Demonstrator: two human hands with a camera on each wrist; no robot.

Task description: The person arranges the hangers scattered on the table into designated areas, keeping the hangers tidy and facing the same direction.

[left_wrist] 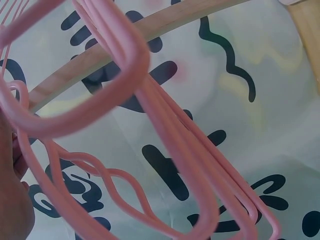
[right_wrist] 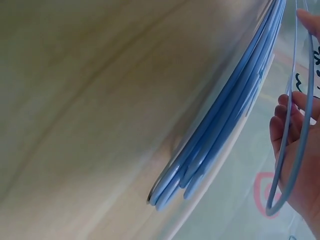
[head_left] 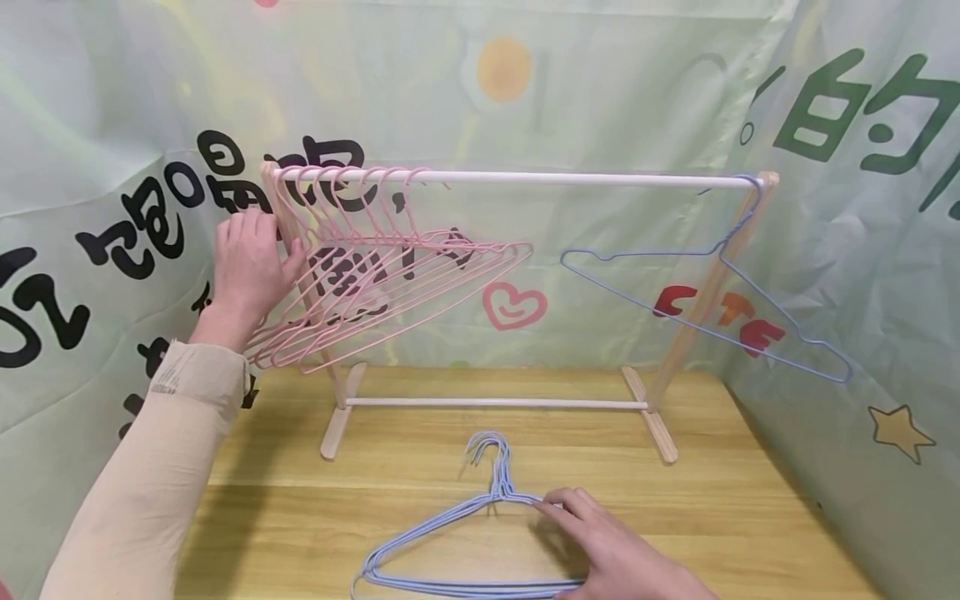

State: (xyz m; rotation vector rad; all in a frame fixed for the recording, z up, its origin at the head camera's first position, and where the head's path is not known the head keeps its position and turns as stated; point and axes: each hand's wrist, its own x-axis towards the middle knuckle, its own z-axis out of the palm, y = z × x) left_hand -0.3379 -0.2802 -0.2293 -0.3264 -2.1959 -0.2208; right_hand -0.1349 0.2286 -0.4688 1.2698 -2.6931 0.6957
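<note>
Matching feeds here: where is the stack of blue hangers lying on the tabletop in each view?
Head: the stack of blue hangers lies bottom centre, the right hand at its right end.
Left wrist: not in it.
Right wrist: the stack of blue hangers slants from top right to below centre.
Shared landmark: printed backdrop, background in head and left wrist, at right in right wrist.

Pink hangers [head_left: 408,243] block the left, a blue hanger [head_left: 723,245] the right, passage between.

A rack [head_left: 687,325] stands on the tabletop [head_left: 757,500], bunched hangers [head_left: 397,242] on its rail [head_left: 555,178] at left, a lone hanger [head_left: 726,242] at right, stacked hangers [head_left: 500,493] in front.
</note>
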